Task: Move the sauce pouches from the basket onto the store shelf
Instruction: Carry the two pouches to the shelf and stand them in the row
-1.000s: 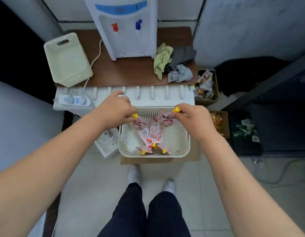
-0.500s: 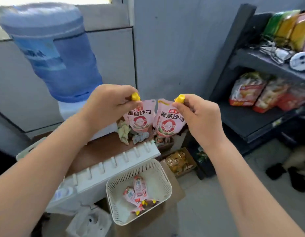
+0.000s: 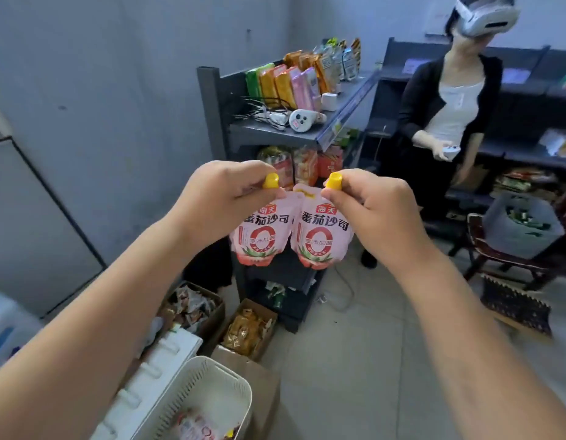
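Note:
My left hand (image 3: 224,201) pinches the yellow cap of one pink sauce pouch (image 3: 259,236). A second pink sauce pouch (image 3: 321,241) hangs from my right hand (image 3: 377,214), also held by its yellow cap. Both pouches dangle side by side at chest height in front of the dark store shelf (image 3: 275,131). The white basket (image 3: 212,385) sits low at the bottom left, with more pink pouches (image 3: 196,428) inside it.
The shelf's top tier holds snack packets (image 3: 291,81), cables and a white controller (image 3: 302,120); lower tiers hold more packets. Cardboard boxes of snacks (image 3: 246,328) stand on the floor by the shelf. A person wearing a headset (image 3: 456,100) stands at the right beside further shelving.
I lifted two pouches out of the basket and raised them. My view swung right from the water dispenser to the shelf, and the basket dropped to the bottom left.

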`<state>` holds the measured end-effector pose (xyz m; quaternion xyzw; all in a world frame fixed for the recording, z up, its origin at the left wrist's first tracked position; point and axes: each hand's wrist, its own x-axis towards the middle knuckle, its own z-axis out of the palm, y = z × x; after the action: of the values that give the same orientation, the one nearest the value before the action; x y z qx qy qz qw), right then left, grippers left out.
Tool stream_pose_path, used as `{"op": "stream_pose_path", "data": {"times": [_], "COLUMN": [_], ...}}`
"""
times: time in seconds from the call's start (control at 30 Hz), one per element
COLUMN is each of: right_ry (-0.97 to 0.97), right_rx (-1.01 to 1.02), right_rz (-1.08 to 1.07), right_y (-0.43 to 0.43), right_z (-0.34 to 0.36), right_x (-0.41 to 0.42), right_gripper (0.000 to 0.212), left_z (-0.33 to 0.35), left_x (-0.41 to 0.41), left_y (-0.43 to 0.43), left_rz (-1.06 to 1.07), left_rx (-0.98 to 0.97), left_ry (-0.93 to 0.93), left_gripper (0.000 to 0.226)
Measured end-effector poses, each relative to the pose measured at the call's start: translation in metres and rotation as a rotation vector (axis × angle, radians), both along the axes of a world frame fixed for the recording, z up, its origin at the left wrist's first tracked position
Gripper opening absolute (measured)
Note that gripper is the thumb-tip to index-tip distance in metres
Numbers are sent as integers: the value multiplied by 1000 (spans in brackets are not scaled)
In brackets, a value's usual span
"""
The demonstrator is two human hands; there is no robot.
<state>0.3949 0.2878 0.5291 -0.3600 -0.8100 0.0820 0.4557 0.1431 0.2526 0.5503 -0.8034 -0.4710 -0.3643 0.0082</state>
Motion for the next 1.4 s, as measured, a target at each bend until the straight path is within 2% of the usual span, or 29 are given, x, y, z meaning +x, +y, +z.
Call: {"op": "stream_pose_path", "data": {"times": [0.1,0.27,0.4,0.5,0.73,0.83,1.03,1.27,1.4], "right_ry": [18,30,21,31,-8,-4,9,67,78], "right_rx": [-29,-48,-25,-25,-46,-77,-125,-159,-123], "right_rz": [-139,-365,-530,-650,-930,-1036,-1243,-1478,-1583], "right_y": [-2,-11,-20,-33,-80,-102,-130,-135,-136], "right_z": [2,5,8,8,-3,-7,-14,-16,-10], "right_x": [73,197,294,362,502,551,630,705,750], "right_gripper": [16,16,23,18,16,21,32,31,29], "left_z": [0,7,16,16,6,0,-12,-7,2], "left_x": [68,198,308,392,569,639,767,905,981], "left_y": [37,83,110,125,137,135,142,156,158], "left_rz": [-162,-363,-521,-634,-927,-1072,-1298,-1535,-1646], "left_rx": [-59,-107,-180,-241,-206,-213,-182,-220,-266], "left_ry": [4,45,-8,-22,49,65,125,165,182], "left_gripper": [28,11,12,16,17,8,29,28,19]}}
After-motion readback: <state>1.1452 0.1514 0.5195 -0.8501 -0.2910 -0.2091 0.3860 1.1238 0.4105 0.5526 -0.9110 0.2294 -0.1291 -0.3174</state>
